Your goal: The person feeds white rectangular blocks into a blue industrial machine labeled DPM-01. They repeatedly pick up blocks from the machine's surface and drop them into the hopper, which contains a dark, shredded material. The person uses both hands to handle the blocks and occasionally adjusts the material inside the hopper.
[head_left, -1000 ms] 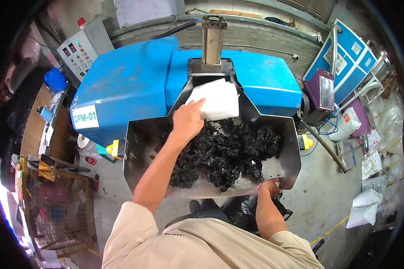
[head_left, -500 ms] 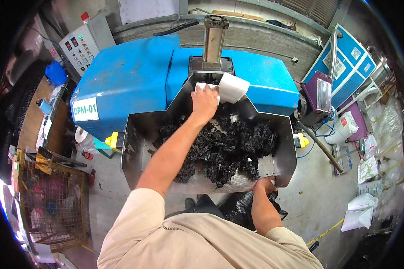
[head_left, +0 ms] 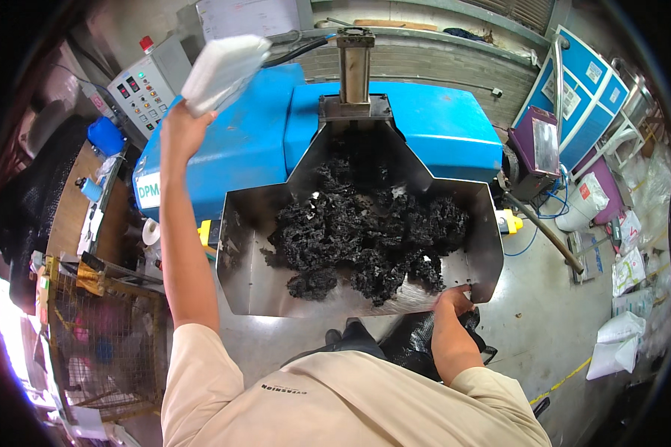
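My left hand is raised at the far left over the blue machine. Its fingers are closed round the lower end of a white boxy plastic piece, smeared by motion; whether it is a scoop or a block is hard to tell. In front of me, a wide metal hopper holds clumps of black shredded material with a few pale bits. My right hand is at the hopper's near right edge, with its fingers curled over the rim.
A metal cylinder post rises behind the hopper. At the left stand a control box and a wire-mesh cage. A black woven bag lies under the hopper's front. A slanting pole and white bags are at the right.
My left hand has lifted the white plastic piece out of the hopper's back and swung it up to the left. My right hand stays at the rim.
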Tool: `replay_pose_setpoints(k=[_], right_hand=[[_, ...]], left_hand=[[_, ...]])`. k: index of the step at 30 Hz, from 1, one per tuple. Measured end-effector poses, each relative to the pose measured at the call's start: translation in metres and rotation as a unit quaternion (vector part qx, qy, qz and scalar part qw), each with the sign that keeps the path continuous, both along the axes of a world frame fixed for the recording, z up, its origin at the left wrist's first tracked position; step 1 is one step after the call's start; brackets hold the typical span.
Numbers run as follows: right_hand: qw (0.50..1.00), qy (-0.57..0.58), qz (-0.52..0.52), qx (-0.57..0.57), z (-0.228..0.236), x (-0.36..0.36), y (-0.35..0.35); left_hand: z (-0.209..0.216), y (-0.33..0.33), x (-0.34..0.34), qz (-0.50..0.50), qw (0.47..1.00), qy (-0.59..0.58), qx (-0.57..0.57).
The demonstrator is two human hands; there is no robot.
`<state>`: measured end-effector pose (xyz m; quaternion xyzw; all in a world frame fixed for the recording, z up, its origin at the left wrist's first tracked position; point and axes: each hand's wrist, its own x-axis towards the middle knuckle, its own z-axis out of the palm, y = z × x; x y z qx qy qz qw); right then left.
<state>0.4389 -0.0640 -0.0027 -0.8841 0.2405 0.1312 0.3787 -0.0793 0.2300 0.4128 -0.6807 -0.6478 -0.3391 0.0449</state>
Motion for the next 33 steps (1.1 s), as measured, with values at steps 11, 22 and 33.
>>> replay_pose_setpoints(k=[11, 22, 33], right_hand=[[0.996, -0.036, 0.071, 0.036, 0.023, -0.024, 0.009], [0.980, -0.057, 0.189, 0.023, 0.020, -0.047, 0.029], [0.988, -0.069, 0.139, -0.001, 0.005, -0.021, 0.011]], left_hand=[[-0.196, 0.140, -0.041, -0.033, 0.965, 0.239, -0.105], [-0.155, 0.107, 0.029, 0.044, 0.943, 0.163, -0.287], [-0.142, 0.115, 0.040, 0.023, 0.936, 0.141, -0.321]])
